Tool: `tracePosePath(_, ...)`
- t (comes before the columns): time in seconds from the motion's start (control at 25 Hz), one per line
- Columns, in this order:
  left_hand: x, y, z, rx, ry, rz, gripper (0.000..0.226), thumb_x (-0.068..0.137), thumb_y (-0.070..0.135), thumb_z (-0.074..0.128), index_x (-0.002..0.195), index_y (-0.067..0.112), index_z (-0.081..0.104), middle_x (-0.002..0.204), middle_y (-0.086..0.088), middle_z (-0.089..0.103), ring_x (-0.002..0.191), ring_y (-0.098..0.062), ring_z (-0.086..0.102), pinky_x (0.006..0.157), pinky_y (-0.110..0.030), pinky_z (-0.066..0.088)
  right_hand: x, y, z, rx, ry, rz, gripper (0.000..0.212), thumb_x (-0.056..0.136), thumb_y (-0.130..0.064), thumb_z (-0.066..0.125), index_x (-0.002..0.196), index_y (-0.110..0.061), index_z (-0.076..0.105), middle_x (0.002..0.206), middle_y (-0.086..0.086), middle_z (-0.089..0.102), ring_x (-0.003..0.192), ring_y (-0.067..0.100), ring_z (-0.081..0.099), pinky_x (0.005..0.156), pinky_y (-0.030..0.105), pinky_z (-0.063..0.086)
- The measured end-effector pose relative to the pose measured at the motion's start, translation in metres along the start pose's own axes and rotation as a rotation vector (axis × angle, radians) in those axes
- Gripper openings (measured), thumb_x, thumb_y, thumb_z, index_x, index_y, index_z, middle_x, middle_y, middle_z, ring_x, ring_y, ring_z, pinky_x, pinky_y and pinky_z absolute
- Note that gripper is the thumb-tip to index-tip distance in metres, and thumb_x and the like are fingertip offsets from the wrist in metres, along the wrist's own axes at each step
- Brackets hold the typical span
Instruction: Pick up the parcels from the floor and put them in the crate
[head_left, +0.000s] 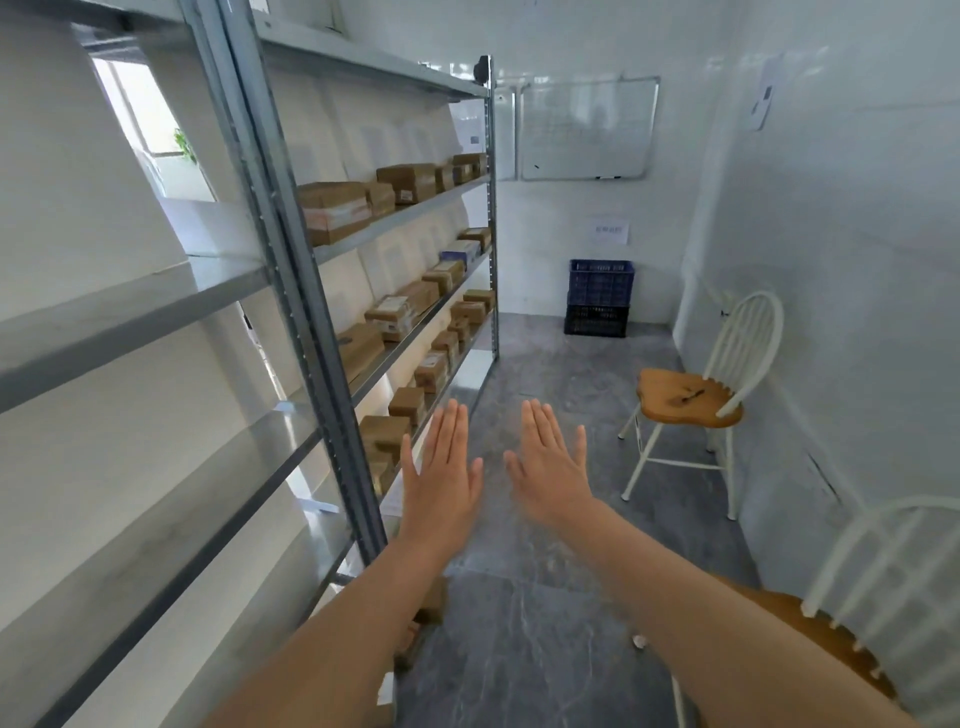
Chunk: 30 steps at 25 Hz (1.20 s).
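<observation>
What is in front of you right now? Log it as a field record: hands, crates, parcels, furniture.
left hand: open, fingers straight, holding nothing
right hand: open, fingers straight, holding nothing
blue crate: at the far wall, stacked on a black crate
floor parcels: brown boxes at the foot of the shelving, partly hidden by the forearm
shelf parcels: brown boxes along several shelves
chair: wooden seat, by the right wall
task state: no parcel in hand

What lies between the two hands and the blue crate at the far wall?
Between the left hand, the right hand and the blue crate lies only bare grey floor, in the head view. The white chair stands right of that stretch.
</observation>
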<state>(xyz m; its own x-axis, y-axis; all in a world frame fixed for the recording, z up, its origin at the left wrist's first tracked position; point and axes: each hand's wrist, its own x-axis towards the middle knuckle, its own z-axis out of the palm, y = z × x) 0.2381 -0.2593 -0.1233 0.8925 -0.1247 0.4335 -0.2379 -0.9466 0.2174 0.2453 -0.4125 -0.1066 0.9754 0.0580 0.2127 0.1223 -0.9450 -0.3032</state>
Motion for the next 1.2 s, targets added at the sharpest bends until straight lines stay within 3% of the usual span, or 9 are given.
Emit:
tracePosePath(0.32,0.024,-0.02,0.045,0.069,-0.082,-0.075,0.064,0.104,0.041,0.025,0.155,0.025,-0.01,0.161,0.011,-0.018,0.141,-0.002,-0.031,0.121,-0.049,-0.005,0.037,0.015,0.04,0.074,-0.154,-0.029,0.067,0.105,-0.038,0.025,0.156,-0.014,-0.012,0.165,-0.002,-0.015,0.149,0.013,-0.019,0.118,0.052,-0.014)
tracePosePath(0.44,0.047,-0.043,0.051,0.069,-0.066,-0.093,0.064,0.104,0.04,0.026,0.156,0.024,-0.007,0.162,0.011,-0.015,0.143,-0.005,-0.026,0.12,-0.047,-0.008,0.063,0.006,0.049,0.068,-0.187,-0.039,0.067,0.105,-0.039,0.024,0.156,-0.014,-0.012,0.164,-0.002,-0.016,0.149,0.012,-0.019,0.119,0.052,-0.014)
tracePosePath(0.68,0.103,-0.1,0.073,0.079,-0.071,-0.123,0.063,0.104,0.041,0.022,0.155,0.024,-0.011,0.161,0.009,-0.018,0.145,-0.007,-0.024,0.117,-0.045,-0.013,0.138,-0.022,0.071,0.005,-0.176,-0.068,0.067,0.105,-0.04,0.022,0.156,-0.015,-0.012,0.165,-0.002,-0.015,0.149,0.013,-0.019,0.118,0.051,-0.015)
tracePosePath(0.84,0.143,-0.153,0.087,0.04,-0.099,-0.134,0.064,0.104,0.041,0.022,0.154,0.024,-0.013,0.16,0.009,-0.02,0.144,-0.007,-0.026,0.119,-0.047,-0.009,0.195,-0.052,0.098,-0.049,-0.176,-0.068,0.067,0.105,-0.04,0.023,0.156,-0.014,-0.011,0.165,-0.001,-0.014,0.149,0.013,-0.019,0.116,0.05,-0.017)
tracePosePath(1.04,0.164,-0.221,0.112,-0.02,-0.179,-0.158,0.061,0.105,0.04,0.021,0.155,0.022,-0.01,0.16,0.009,-0.019,0.14,-0.006,-0.028,0.117,-0.044,-0.012,0.243,-0.095,0.148,-0.029,-0.257,-0.015,0.066,0.104,-0.039,0.024,0.156,-0.015,-0.011,0.165,-0.003,-0.014,0.149,0.012,-0.018,0.117,0.051,-0.015)
tracePosePath(1.2,0.149,-0.271,0.146,-0.004,-0.289,-0.202,0.061,0.104,0.038,0.024,0.156,0.021,-0.004,0.164,0.006,-0.009,0.143,-0.007,-0.022,0.121,-0.047,-0.002,0.254,-0.117,0.193,-0.034,-0.322,-0.035,0.067,0.104,-0.039,0.024,0.156,-0.016,-0.011,0.165,-0.003,-0.013,0.15,0.012,-0.017,0.114,0.049,-0.017)
